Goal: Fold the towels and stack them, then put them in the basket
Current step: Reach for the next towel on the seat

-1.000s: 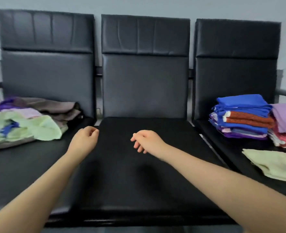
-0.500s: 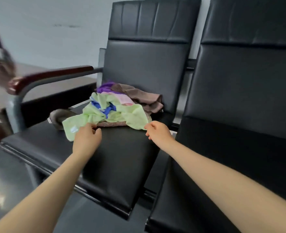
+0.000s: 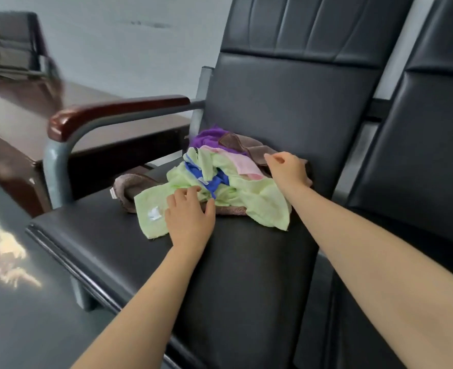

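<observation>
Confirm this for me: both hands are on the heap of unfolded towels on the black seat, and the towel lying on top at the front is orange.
Not quite. The head view shows the left hand and right hand on the heap of unfolded towels on the black seat, but the front towel is light green, not orange.

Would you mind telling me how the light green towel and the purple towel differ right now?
The light green towel sprawls across the pile's front; the purple towel is bunched at the back. The left hand touches the green one, and nothing touches the purple one. Both lie unfolded on the seat.
</observation>
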`<state>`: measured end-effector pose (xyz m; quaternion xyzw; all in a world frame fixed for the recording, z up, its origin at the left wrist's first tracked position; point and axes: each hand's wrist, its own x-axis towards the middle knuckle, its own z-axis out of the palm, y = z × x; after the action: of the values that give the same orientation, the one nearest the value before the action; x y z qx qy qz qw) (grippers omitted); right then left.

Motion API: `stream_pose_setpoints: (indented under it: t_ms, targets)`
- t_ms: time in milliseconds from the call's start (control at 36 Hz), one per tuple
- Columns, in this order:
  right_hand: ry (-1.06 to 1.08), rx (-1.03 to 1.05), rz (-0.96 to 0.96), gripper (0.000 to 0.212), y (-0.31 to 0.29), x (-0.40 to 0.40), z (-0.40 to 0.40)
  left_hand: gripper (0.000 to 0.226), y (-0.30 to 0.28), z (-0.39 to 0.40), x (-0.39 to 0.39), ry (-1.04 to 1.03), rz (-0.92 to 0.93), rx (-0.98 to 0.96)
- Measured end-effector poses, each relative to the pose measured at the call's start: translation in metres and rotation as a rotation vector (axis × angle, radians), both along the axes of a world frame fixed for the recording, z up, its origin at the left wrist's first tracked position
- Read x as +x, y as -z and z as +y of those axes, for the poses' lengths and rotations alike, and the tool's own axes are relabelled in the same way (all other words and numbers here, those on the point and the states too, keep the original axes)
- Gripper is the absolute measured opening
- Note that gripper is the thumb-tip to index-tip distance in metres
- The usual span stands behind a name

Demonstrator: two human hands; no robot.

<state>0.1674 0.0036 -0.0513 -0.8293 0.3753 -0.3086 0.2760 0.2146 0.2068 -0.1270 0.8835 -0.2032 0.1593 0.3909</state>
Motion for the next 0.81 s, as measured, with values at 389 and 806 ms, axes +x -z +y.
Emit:
stream_pose_setpoints:
  t_ms: [389,806]
  targets:
    - [-0.095,-0.144,0.074,0.031,0.014,0.049,-0.019,0.037,0.01,-0.021,0.018,0.062,0.031,0.046]
    - [-0.135,0.002,-0.359,0.042,-0.104,-0.058,0.016,0.04,-0.056,-0.034,-0.032,0.332,0.012,-0.394]
